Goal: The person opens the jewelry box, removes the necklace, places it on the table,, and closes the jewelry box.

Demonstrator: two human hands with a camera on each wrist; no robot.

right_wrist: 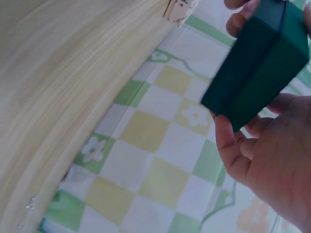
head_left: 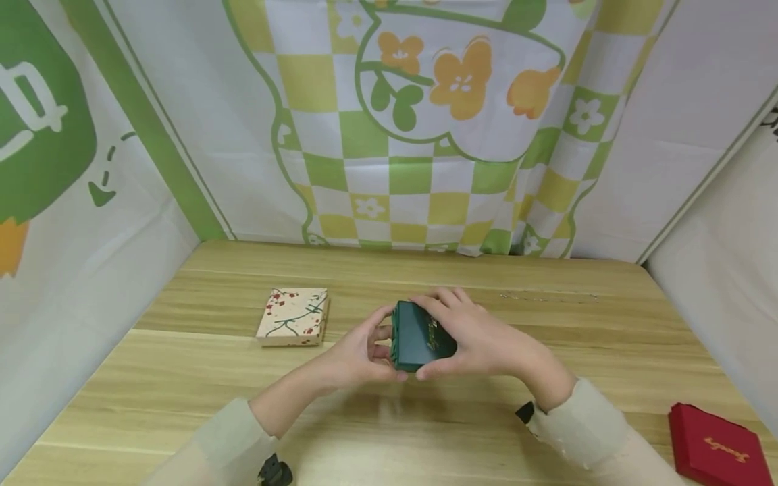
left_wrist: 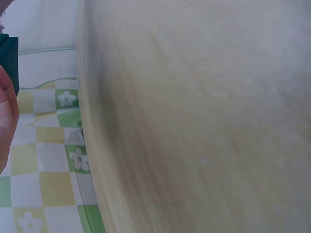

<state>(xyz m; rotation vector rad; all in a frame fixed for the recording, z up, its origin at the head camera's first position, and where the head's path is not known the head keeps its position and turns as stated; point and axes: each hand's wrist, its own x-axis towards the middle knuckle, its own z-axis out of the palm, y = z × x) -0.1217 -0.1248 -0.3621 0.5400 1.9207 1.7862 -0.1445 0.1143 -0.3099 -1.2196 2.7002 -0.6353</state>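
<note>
A dark green jewelry box point(head_left: 419, 337) with gold lettering on its lid is held up between both hands, over the middle of the table. My right hand point(head_left: 480, 337) grips its right part, fingers over the far edge and thumb at the near edge. On the left end, next to a green ribbon bow, my left hand point(head_left: 355, 351) holds the box with curled fingers. The right wrist view shows the green box point(right_wrist: 262, 63) tilted, its lid seam closed, with the right hand point(right_wrist: 277, 150) around its lower end. Only a corner of the box point(left_wrist: 8, 63) appears in the left wrist view.
A cream box with a red blossom print point(head_left: 294, 317) lies on the wooden table point(head_left: 200, 378) at the left. A thin silver chain point(head_left: 547, 295) is stretched out at the back right. Near the right front corner sits a red jewelry box point(head_left: 720, 445). A checkered curtain point(head_left: 419, 175) hangs behind.
</note>
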